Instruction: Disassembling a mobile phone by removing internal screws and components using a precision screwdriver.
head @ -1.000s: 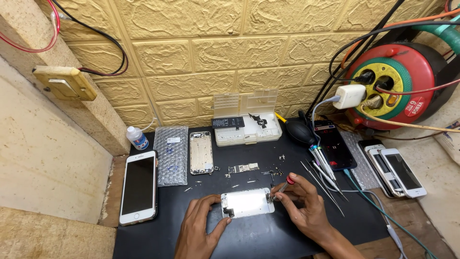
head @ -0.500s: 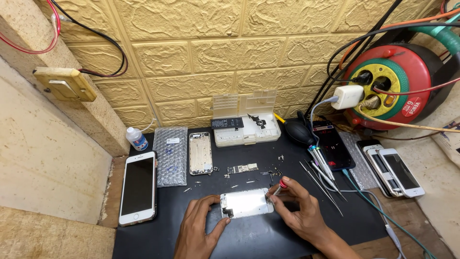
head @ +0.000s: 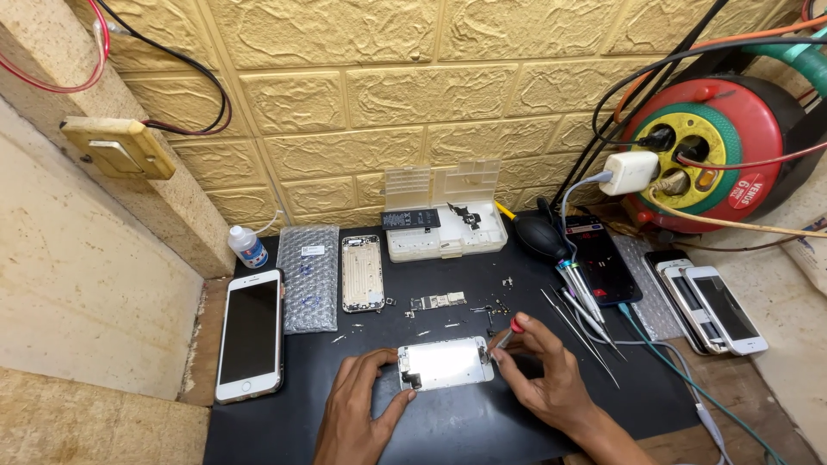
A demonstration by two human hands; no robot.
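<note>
A white phone screen panel [head: 446, 362] lies face down on the black work mat [head: 482, 430], near its front middle. My left hand [head: 357, 413] steadies the panel's left end with thumb and fingers. At the panel's right end, my right hand [head: 543, 379] holds a small red-capped screwdriver [head: 506, 334], its tip down at the panel's top right corner. Tiny screws and small parts [head: 482, 307] lie on the mat just behind the panel.
An empty phone housing [head: 362, 272], a bubble-wrap pouch [head: 309, 275] and a white phone [head: 250, 332] lie at the left. A clear parts box [head: 444, 215], black blower [head: 541, 235], screwdrivers and tweezers [head: 586, 310], more phones [head: 715, 306] and a red cable reel [head: 711, 151] fill the back and right.
My right hand has shifted slightly along the panel's right end with the screwdriver. My left hand and the panel stay put.
</note>
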